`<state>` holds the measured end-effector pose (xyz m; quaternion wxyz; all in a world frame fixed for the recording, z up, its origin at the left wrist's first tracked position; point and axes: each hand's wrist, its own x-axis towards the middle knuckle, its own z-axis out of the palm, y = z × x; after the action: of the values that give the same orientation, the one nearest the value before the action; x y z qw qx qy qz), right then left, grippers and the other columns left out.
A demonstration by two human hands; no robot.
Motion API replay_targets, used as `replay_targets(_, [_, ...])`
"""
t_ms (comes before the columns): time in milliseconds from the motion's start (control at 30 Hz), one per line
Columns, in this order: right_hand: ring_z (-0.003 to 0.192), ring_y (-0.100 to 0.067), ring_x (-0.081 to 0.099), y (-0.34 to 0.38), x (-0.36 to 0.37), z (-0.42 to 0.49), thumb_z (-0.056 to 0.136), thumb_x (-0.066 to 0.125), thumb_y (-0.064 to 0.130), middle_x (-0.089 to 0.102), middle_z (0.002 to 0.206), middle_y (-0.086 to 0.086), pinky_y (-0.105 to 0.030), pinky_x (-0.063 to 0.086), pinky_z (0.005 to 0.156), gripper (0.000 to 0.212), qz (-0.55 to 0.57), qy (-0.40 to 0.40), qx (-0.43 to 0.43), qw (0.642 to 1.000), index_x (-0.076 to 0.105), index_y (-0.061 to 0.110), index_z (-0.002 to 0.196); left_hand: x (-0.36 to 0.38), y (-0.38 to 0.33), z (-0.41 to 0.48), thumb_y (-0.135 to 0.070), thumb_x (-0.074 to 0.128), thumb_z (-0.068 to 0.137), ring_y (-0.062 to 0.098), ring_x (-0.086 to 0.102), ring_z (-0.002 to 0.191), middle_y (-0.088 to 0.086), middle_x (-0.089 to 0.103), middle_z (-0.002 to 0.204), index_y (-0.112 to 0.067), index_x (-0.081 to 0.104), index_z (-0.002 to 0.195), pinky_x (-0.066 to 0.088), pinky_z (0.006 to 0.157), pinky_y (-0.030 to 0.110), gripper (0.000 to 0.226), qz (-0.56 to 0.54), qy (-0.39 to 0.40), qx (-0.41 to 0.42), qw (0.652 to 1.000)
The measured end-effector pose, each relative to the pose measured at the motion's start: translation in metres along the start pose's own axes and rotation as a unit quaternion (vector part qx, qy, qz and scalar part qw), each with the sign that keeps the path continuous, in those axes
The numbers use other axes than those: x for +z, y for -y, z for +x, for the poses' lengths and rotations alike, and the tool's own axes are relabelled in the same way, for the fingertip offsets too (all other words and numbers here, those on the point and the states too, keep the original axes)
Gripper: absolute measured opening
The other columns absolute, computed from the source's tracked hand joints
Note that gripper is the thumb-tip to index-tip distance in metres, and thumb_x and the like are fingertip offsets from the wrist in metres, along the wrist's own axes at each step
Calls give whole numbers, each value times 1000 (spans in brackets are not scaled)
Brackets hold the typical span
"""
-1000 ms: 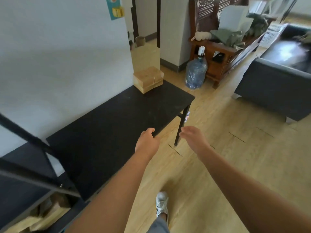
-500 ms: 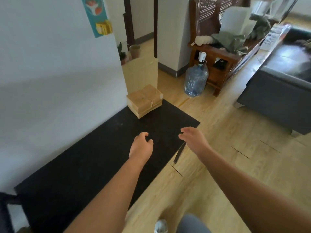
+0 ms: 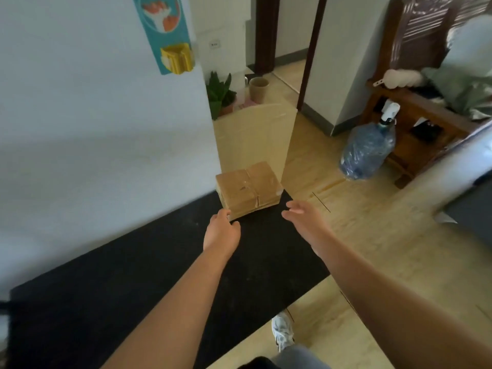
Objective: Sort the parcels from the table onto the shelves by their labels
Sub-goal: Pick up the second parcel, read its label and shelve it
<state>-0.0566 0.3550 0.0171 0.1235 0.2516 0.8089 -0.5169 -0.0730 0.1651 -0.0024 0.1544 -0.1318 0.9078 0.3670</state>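
Note:
A brown cardboard parcel (image 3: 247, 189), taped along its top, sits at the far corner of the black table (image 3: 149, 262), close to the white wall. My left hand (image 3: 221, 230) reaches over the table with its fingertips at the parcel's near left corner, fingers apart, holding nothing. My right hand (image 3: 303, 218) hovers open just right of the parcel's near right corner, not touching it. No label is readable on the parcel. No shelves are in view.
A white wall runs along the table's left side. A tall beige panel (image 3: 253, 139) stands behind the parcel. A large blue water bottle (image 3: 367, 150) stands on the wooden floor to the right, beside a dark wooden bench (image 3: 415, 121). A grey sofa edge is at far right.
I have walked along the table toward the parcel. Both hands have moved forward and now flank its near corners. The black shelf frame at the left has left the view.

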Motion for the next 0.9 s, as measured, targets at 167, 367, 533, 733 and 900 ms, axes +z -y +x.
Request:
replay_targets(167, [125, -24, 58, 21, -26, 69, 93, 64, 26, 59, 143, -5, -36, 43, 96, 49, -34, 50, -15, 998, 56, 17, 140, 8, -24, 25, -29, 49, 102, 27, 64, 111, 8, 49, 147, -19, 46, 145, 57, 90, 45, 44, -26, -32, -64, 997])
replay_targets(367, [134, -25, 52, 26, -21, 114, 93, 66, 29, 52, 151, -5, -36, 41, 99, 62, -94, 98, -18, 991, 43, 19, 150, 17, -23, 49, -28, 49, 104, 29, 53, 131, 11, 38, 159, -16, 31, 157, 48, 94, 39, 58, -19, -8, -121, 992])
replay_targets(533, [140, -29, 47, 20, -18, 127, 97, 62, 27, 46, 156, -7, -39, 38, 105, 67, -111, 115, -12, 987, 33, 16, 156, 18, -29, 55, -24, 44, 105, 21, 58, 103, 9, 61, 136, -17, 52, 141, 46, 86, 34, 38, -42, 16, -90, 995])
replay_targets(733, [130, -28, 55, 8, 7, 129, 93, 66, 23, 56, 146, -7, -42, 44, 105, 67, -119, 143, -13, 982, 38, 13, 153, 26, -10, 44, -21, 49, 103, 18, 57, 97, 7, 65, 121, -14, 52, 141, 47, 85, 36, 38, -114, 11, -126, 985])
replay_targets(900, [102, -19, 59, 16, -2, 128, 92, 68, 20, 58, 121, -2, -32, 47, 82, 60, -102, 113, -29, 988, 39, 14, 144, 31, -15, 36, -23, 63, 97, 9, 55, 98, 0, 61, 135, -19, 48, 146, 41, 63, 20, 51, -187, -34, -135, 972])
